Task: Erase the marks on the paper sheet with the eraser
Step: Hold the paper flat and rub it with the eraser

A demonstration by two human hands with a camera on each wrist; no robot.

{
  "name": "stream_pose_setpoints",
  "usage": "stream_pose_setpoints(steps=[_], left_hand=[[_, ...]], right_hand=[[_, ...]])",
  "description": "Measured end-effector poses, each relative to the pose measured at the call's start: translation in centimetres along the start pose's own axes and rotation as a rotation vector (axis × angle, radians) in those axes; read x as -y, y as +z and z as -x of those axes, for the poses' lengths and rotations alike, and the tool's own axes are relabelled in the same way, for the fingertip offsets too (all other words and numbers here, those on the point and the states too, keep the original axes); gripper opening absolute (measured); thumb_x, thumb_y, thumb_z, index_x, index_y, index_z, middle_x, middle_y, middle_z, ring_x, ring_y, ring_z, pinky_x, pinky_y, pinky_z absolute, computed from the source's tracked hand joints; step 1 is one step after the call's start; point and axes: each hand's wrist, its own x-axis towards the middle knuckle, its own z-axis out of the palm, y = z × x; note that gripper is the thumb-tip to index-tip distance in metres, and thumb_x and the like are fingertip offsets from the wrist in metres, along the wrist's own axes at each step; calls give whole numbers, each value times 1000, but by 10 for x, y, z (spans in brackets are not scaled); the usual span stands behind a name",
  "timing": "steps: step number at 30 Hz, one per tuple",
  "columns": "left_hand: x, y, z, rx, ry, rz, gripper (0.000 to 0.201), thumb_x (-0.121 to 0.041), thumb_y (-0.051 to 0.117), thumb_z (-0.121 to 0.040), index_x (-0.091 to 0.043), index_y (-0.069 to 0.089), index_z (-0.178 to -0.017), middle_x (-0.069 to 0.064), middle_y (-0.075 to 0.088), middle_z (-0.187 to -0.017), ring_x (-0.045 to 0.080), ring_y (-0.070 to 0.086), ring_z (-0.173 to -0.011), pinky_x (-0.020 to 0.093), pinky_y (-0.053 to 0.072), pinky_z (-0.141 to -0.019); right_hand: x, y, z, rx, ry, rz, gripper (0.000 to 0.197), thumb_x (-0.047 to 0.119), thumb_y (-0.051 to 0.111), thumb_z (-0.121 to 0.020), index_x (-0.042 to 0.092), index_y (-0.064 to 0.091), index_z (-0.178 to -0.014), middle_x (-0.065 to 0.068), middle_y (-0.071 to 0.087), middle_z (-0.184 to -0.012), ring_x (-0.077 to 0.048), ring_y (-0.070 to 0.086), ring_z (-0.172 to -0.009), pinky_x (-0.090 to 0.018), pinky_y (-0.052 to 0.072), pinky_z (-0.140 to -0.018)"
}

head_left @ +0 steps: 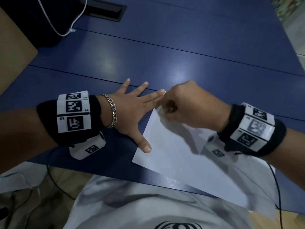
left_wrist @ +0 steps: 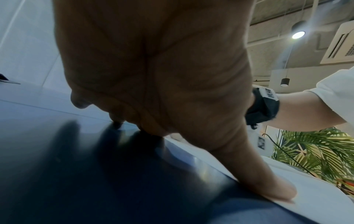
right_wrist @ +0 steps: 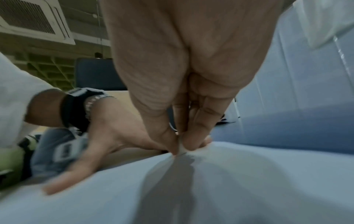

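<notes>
A white paper sheet lies askew on the blue table, its near corner hanging over the front edge. My left hand is spread flat, the thumb pressing the sheet's left edge and the index fingertip at its far corner. My right hand pinches a small white eraser against the far corner of the sheet. In the right wrist view the eraser shows between thumb and finger of the right hand, touching the paper, with the left hand behind. No marks show plainly.
A white cable and a black cable slot sit at the table's far left. A brown box stands at the left edge. A thin black wire hangs from my right wrist. My white shirt is below the front edge.
</notes>
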Motion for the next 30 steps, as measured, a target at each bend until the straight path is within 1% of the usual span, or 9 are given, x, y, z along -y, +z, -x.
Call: stream_pose_setpoints(steps=[3, 9, 13, 15, 19, 21, 23, 26, 30], left_hand=[[1, 0, 0, 3, 10, 7, 160, -110, 55, -44, -41, -31, -159, -28, -45, -160, 27, -38, -154, 71, -20, -119], [-1, -1, 1, 9, -9, -13, 160, -111, 54, -45, -40, -37, -156, -29, -46, -159, 26, -38, -154, 72, -18, -120], [-1, -1, 0, 5, -2, -9, 162, -110, 55, -44, -39, -37, -157, -27, -45, -160, 27, -38, -154, 72, -19, -120], [-1, -2, 0, 7, -4, -12, 162, -110, 55, -44, -40, -39, -155, -28, -45, -160, 27, -37, -154, 72, -19, -120], [-2, -2, 1, 17, -10, -34, 159, -112, 51, -45, -41, -42, -152, -28, -47, -158, 27, -38, -154, 72, -17, -120], [-1, -1, 0, 12, -7, -30, 160, -112, 51, -44, -41, -41, -154, -28, -47, -159, 27, -38, -154, 73, -18, -120], [-1, -1, 0, 5, -1, -16, 161, -111, 53, -43, -40, -39, -156, -28, -45, -160, 27, -37, -155, 72, -19, -120], [-1, -1, 0, 6, -5, -26, 162, -112, 52, -43, -39, -39, -155, -28, -45, -160, 27, -36, -155, 72, -18, -120], [0, 0, 0, 5, -7, -43, 160, -114, 47, -42, -41, -41, -153, -28, -47, -159, 27, -36, -155, 74, -14, -120]], right_hand=[[25, 8, 12, 104, -75, -43, 8, 19, 67, -82, 18, 72, -77, 10, 65, -71, -8, 52, -56, -16, 43, -59], [-6, -2, 1, -54, 50, 7, 6, 20, 71, -83, 17, 76, -82, 1, 76, -77, -25, 70, -70, -38, 57, -72], [29, 8, 15, 108, -61, -48, 13, 19, 67, -81, 18, 65, -68, 8, 56, -59, -9, 49, -52, -16, 41, -56], [26, 5, 15, 152, -55, -36, 10, 20, 70, -81, 19, 68, -71, 10, 60, -61, -7, 52, -54, -15, 40, -57], [-7, -4, 3, -29, 78, 7, 8, 19, 71, -82, 17, 78, -85, 3, 78, -81, -23, 71, -75, -34, 55, -73], [0, 1, 6, -37, 47, 5, 6, 19, 69, -81, 18, 75, -80, 5, 73, -75, -18, 64, -66, -30, 51, -67], [19, 7, 14, 53, -29, -29, 8, 19, 68, -80, 18, 69, -72, 9, 59, -64, -7, 49, -54, -15, 37, -57], [18, 5, 16, 127, -54, -31, 6, 21, 71, -82, 20, 73, -77, 12, 61, -66, -4, 53, -56, -12, 42, -60], [-10, -2, 8, -31, 45, 4, 7, 22, 71, -84, 19, 78, -84, 6, 76, -80, -21, 71, -72, -33, 56, -72]])
